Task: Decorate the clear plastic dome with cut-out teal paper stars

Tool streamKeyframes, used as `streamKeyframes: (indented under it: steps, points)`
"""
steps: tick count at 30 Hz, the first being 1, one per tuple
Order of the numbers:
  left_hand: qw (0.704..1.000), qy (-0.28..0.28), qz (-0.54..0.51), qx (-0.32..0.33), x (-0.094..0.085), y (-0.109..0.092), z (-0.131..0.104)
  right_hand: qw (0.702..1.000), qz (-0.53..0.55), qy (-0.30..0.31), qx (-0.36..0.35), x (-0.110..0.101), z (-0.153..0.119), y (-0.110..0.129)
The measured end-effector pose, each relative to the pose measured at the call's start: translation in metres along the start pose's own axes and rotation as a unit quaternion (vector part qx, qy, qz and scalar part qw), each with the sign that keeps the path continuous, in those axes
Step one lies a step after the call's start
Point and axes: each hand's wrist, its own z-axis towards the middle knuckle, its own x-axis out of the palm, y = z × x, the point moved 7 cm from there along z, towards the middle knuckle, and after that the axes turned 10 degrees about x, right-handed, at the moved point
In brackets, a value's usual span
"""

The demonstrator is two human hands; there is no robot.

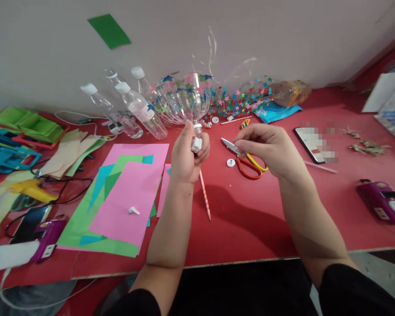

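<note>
My left hand is closed around the neck of a clear plastic bottle cut into thin strips, which fan out away from me with small coloured stars on them. A small white block shows at the neck, beside my thumb. My right hand hovers above the scissors with thumb and forefinger pinched; anything between them is too small to make out. The scissors, with red and yellow handles, lie partly under that hand. A round white cap lies left of them. Below my left hand is a pink patterned pencil.
Coloured paper sheets with a white earbud lie at left. Clear bottles stand behind them. A phone and purple power socket are at right. A hot-glue gun and cables are far left. Behind is the wall.
</note>
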Motion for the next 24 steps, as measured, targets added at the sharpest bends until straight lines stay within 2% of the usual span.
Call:
streamKeyframes:
  steps: [3, 5, 7, 8, 9, 11, 12, 13, 14, 16, 18, 20, 24]
  points:
    - [1.000, -0.023, 0.019, -0.002, -0.005, -0.001, 0.002, 1.000, -0.012, -0.009, -0.001, 0.000, 0.000, -0.001]
    - [0.999, -0.029, 0.022, -0.003, -0.008, 0.000, 0.003, 0.999, -0.038, -0.009, -0.005, 0.009, -0.006, 0.002]
    - [0.999, -0.027, 0.020, 0.001, -0.011, -0.001, 0.004, 0.994, -0.109, 0.007, -0.024, 0.023, -0.014, 0.009]
    - [0.999, -0.028, 0.019, 0.005, -0.012, -0.002, 0.005, 0.986, -0.154, 0.047, -0.036, 0.034, -0.019, 0.011]
    - [0.999, -0.029, 0.018, 0.007, -0.014, -0.003, 0.005, 0.972, -0.197, 0.119, -0.046, 0.049, -0.025, 0.012]
    - [0.999, -0.031, 0.020, 0.011, -0.017, -0.006, 0.005, 0.922, -0.257, 0.286, -0.056, 0.074, -0.039, 0.008]
    - [0.999, -0.030, 0.022, 0.012, -0.017, -0.008, 0.005, 0.905, -0.270, 0.325, -0.056, 0.079, -0.043, 0.005]
    - [0.999, -0.029, 0.024, 0.013, -0.017, -0.008, 0.004, 0.906, -0.277, 0.314, -0.054, 0.078, -0.041, 0.004]
    - [0.999, -0.026, 0.025, 0.015, -0.015, -0.009, 0.003, 0.925, -0.276, 0.255, -0.056, 0.070, -0.034, 0.005]
    - [0.999, -0.021, 0.025, 0.024, -0.010, -0.007, 0.001, 0.963, -0.252, 0.070, -0.068, 0.045, -0.021, 0.010]
    - [0.999, -0.018, 0.025, 0.039, -0.002, -0.002, -0.003, 0.966, -0.232, -0.054, -0.097, 0.030, -0.019, 0.015]
    - [0.997, -0.028, 0.031, 0.059, 0.003, 0.004, -0.007, 0.951, -0.252, -0.107, -0.141, 0.028, -0.022, 0.020]
    - [0.992, -0.064, 0.051, 0.093, 0.006, 0.013, -0.012, 0.913, -0.331, -0.148, -0.187, 0.037, -0.028, 0.024]
